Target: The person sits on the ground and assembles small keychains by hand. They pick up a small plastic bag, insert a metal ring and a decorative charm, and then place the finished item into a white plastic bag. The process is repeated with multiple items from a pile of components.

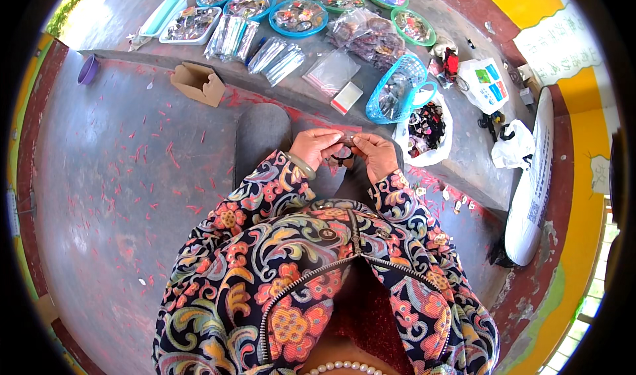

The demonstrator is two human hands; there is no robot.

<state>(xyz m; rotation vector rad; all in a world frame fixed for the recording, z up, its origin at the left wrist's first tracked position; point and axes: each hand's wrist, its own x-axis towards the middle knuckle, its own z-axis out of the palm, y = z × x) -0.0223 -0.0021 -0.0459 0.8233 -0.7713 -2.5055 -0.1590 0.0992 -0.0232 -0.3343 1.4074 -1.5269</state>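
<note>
The edge of the concrete ledge (472, 143) runs slantwise in front of your knees, and the grey floor (93, 262) spreads wide on your left, with red scraps (171, 153) scattered over it. On your right the room is tighter: the blue plastic basket (397, 97) and the open white bag (442, 146) stand near your right hand (376, 155).

Your left hand (315, 146) and right hand meet above your lap. The thumb and forefinger of each are closed in a pinch on one small dark piece (347, 138), which is between the fingertips. The fingers cover most of this piece, so its exact kind I cannot tell. Below it there is a dark shape (342, 153), partly hidden; whether it is joined, one cannot tell. The farthest round trays (299, 18) are cut off by the upper rim.

The basket has openwork walls, the cardboard box (197, 83) is brown with open flaps, and the clear plastic packets (332, 70) are flat and shiny. Your jacket (291, 269) has a floral cloth with metal zips.
</note>
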